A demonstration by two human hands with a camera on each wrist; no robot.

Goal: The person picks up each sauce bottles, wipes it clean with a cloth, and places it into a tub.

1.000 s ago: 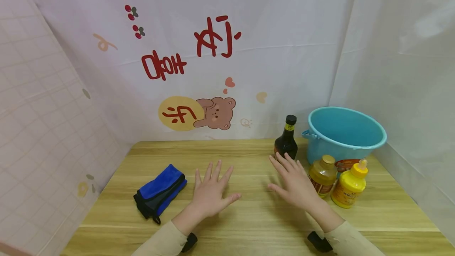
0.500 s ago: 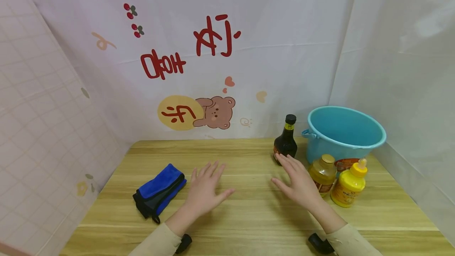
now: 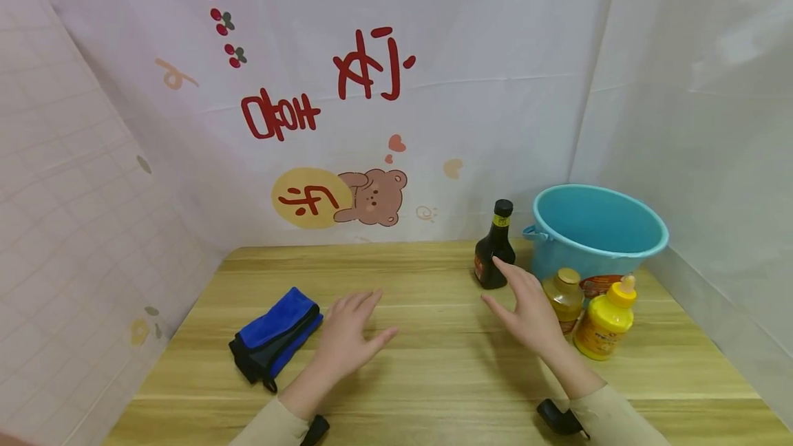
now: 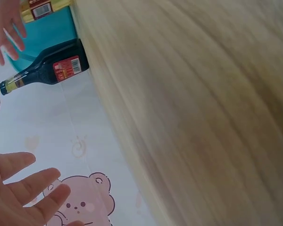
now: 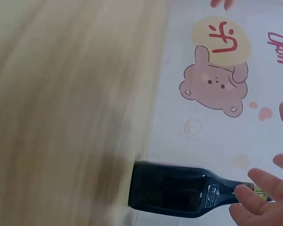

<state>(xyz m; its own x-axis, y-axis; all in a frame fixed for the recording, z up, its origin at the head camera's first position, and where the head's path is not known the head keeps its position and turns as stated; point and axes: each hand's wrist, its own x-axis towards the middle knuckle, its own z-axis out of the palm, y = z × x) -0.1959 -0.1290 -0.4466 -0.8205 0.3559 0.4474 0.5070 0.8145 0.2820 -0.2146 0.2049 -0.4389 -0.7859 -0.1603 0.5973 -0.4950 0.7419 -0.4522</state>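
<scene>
My left hand (image 3: pixel 347 339) hovers above the table, fingers spread and relaxed, holding nothing. Left of it lies a folded blue and black cloth (image 3: pixel 279 330). My right hand (image 3: pixel 529 312), also holding nothing, is raised over the right half of the table with thumb and fingers apart. Just beyond its fingertips stands a dark glass bottle (image 3: pixel 494 253) with a black cap; the right wrist view shows the same bottle (image 5: pixel 174 188) beyond the fingers. A jar with a gold lid (image 3: pixel 564 298), partly hidden by the right hand, stands beside a yellow squeeze bottle (image 3: pixel 604 325).
A light blue bucket (image 3: pixel 595 260) stands at the back right, behind the jar and yellow bottle. The wooden table (image 3: pixel 421 391) meets a printed white cloth wall (image 3: pixel 495 122) at the back. Black camera mounts sit at both wrists.
Both hands have turned more sideways, with the fingers less fanned out. The left hand has shifted a little to the left; the right has moved slightly right. The objects stay put.
</scene>
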